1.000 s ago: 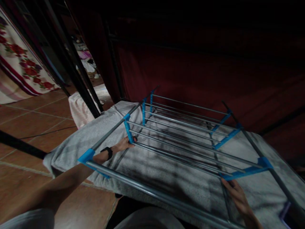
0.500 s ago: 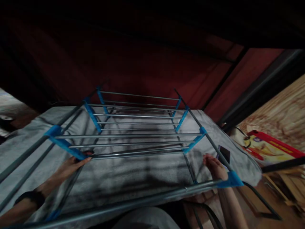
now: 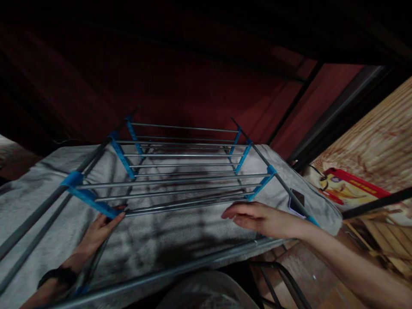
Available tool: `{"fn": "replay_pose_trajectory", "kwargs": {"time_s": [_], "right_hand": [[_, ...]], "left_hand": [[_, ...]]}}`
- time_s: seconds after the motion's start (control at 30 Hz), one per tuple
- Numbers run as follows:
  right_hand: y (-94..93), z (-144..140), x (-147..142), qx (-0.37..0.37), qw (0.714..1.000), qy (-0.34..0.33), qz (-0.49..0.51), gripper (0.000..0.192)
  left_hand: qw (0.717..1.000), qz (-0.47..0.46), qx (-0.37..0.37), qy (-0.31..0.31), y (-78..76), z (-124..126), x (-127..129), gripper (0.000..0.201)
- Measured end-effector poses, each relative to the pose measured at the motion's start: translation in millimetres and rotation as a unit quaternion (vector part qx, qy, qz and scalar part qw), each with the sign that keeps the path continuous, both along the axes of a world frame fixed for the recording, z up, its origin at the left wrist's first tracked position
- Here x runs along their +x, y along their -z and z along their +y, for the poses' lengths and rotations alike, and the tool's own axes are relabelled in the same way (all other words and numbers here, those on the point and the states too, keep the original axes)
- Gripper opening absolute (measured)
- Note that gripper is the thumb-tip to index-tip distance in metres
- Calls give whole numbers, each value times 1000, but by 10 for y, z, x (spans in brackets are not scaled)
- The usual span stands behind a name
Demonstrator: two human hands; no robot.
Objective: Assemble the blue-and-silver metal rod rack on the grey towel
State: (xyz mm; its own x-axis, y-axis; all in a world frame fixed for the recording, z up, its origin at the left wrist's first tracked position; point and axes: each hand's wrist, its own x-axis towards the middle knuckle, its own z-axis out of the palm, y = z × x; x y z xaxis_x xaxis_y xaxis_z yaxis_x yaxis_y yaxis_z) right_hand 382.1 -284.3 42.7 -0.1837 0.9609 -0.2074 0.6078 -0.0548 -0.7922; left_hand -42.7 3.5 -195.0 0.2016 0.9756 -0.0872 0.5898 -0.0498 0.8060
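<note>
A metal drying rack with thin steel rods and blue plastic joints stands before me, over a grey towel spread beneath the rods. My left hand reaches under the rods, its fingertips touching the blue joint at the near left. It wears a dark wristband. My right hand hovers flat, palm down, above the towel near the right blue joint, fingers stretched leftward and holding nothing. A thick front bar of the rack runs just below both hands.
A dark red curtain or wall rises behind the rack. At the right lies a red and yellow printed package beside wooden slats. A small dark tag sits on the towel's right edge. Brown floor tiles show below right.
The view swung from left to right across the rack. My right hand rose from the towel's right edge and moved leftward over the front bar. My left hand stayed at the blue joint.
</note>
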Motion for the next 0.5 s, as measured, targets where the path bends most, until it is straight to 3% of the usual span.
{"fn": "replay_pose_trajectory", "kwargs": {"time_s": [0.17, 0.27, 0.4, 0.5], "right_hand": [[837, 867, -342, 7, 969, -121, -214, 49], [1277, 1299, -584, 35, 956, -146, -253, 51], [1666, 1811, -1041, 40, 963, -120, -238, 39], [1878, 2027, -1347, 28, 964, -118, -235, 35]], "left_hand": [[998, -43, 40, -12, 136, -69, -6, 73], [995, -72, 65, 10, 189, -105, -5, 76], [992, -85, 91, 16, 296, -99, -29, 69], [990, -88, 109, 27, 370, -99, -52, 63]]}}
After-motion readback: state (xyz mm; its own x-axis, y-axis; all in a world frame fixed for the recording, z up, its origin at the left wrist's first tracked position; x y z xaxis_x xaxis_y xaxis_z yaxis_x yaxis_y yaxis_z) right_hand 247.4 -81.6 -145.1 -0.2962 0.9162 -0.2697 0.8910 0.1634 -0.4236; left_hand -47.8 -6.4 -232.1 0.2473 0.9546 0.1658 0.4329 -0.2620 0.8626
